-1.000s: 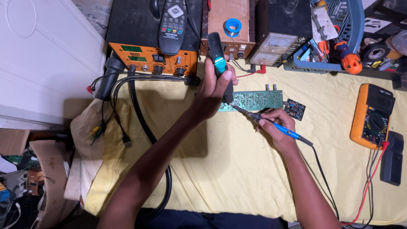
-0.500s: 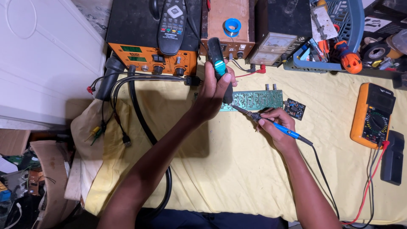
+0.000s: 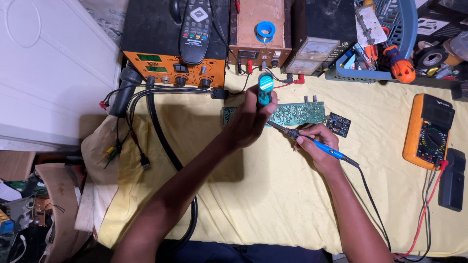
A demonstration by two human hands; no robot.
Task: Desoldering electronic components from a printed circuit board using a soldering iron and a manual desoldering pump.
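Change: since half a second ago the left hand (image 3: pixel 251 124) has tipped the teal-and-black desoldering pump (image 3: pixel 263 91) nearer upright, its teal top now facing the camera; the right hand has barely shifted.
Left hand: fingers wrapped tight around the pump's black barrel, held above the left part of the green circuit board (image 3: pixel 292 113).
Right hand: the right hand (image 3: pixel 319 143) pinches the blue-handled soldering iron (image 3: pixel 312 141) like a pen, fingers closed on the handle, tip slanting up-left onto the board just beside the pump.
Board: lies flat on the yellow cloth (image 3: pixel 273 204), in front of the orange rework station (image 3: pixel 173 70); a small dark board (image 3: pixel 338 124) sits just to its right.
Cord: the iron's black lead runs from the handle toward the near right edge.
Nearby: orange multimeter (image 3: pixel 429 130) well to the right; a remote control (image 3: pixel 195 24) rests on the station.
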